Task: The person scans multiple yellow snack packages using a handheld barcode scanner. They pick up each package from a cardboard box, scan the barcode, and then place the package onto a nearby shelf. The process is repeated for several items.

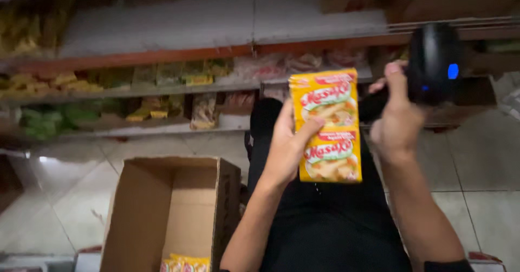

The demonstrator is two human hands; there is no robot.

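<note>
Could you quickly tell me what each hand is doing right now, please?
Left hand: closed on a strip of yellow sachets.
Right hand: closed around a black handheld scanner.

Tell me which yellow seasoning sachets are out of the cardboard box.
The yellow strip of two sachets gripped in the left hand, raised beside the black handheld scanner; the others lie inside the brown cardboard box.

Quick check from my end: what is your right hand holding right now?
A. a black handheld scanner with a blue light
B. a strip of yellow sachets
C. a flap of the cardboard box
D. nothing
A: the right hand grips a black handheld scanner with a blue light lit on it, raised beside the strip of yellow sachets, which the left hand holds; the cardboard box sits untouched on the floor.
</note>
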